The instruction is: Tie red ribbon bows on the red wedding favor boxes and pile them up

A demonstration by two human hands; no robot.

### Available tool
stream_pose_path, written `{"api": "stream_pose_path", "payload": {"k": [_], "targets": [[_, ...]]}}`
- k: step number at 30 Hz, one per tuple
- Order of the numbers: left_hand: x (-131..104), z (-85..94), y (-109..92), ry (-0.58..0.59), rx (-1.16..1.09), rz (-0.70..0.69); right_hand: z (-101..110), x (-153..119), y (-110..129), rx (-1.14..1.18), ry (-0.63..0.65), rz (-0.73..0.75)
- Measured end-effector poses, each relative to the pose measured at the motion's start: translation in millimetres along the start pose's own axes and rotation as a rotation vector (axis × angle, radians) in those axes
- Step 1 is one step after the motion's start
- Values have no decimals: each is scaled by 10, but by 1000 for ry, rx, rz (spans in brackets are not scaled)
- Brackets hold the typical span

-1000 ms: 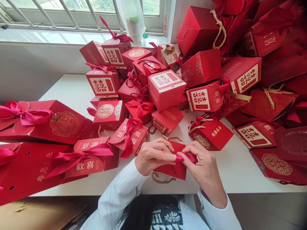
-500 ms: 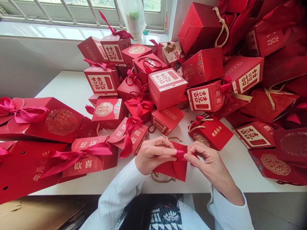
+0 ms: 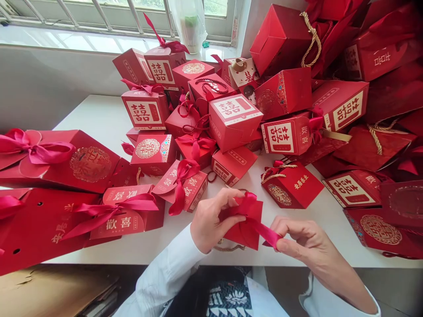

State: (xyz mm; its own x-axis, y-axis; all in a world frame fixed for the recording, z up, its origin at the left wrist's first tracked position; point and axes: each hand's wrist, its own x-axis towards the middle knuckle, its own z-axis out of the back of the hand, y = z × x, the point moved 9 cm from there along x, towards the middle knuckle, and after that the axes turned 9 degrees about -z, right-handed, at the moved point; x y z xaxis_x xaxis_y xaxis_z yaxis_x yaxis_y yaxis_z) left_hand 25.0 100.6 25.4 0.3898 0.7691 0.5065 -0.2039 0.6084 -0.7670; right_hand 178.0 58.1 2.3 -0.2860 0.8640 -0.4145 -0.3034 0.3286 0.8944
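Observation:
A small red gift box point(image 3: 253, 237) with gold rope handles stands at the table's front edge, in front of me. A dark pink ribbon point(image 3: 264, 232) crosses its top. My left hand point(image 3: 214, 218) is closed at the box's left, thumb and fingers pinching the ribbon where a loop sticks up. My right hand point(image 3: 299, 237), to the right of the box, grips the ribbon's end between thumb and finger, and that length runs taut across the gap. Part of the box is hidden behind my left hand.
Many red boxes, such as one with a white label point(image 3: 231, 119), are heaped at the back and right of the white table point(image 3: 89, 119). Larger ribboned boxes point(image 3: 66, 158) lie at the left. Behind is a windowsill point(image 3: 82, 39) with a bagged cup point(image 3: 191, 31). Cardboard point(image 3: 56, 290) lies below the table.
My right hand has moved right and slightly down, drawing out a length of ribbon. My left hand stays at the box, and a ribbon loop now stands above its fingers.

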Motion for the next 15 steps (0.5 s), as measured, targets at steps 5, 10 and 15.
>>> {"api": "stream_pose_path", "payload": {"k": [5, 10, 15], "targets": [[8, 17, -106, 53, -49, 57, -1, 4, 36, -73, -43, -24], [-27, 162, -198, 33, -154, 49, 149, 3, -72, -192, -166, -72], [-129, 199, -208, 173, -91, 115, 289, -32, -188, -259, -292, -108]]}}
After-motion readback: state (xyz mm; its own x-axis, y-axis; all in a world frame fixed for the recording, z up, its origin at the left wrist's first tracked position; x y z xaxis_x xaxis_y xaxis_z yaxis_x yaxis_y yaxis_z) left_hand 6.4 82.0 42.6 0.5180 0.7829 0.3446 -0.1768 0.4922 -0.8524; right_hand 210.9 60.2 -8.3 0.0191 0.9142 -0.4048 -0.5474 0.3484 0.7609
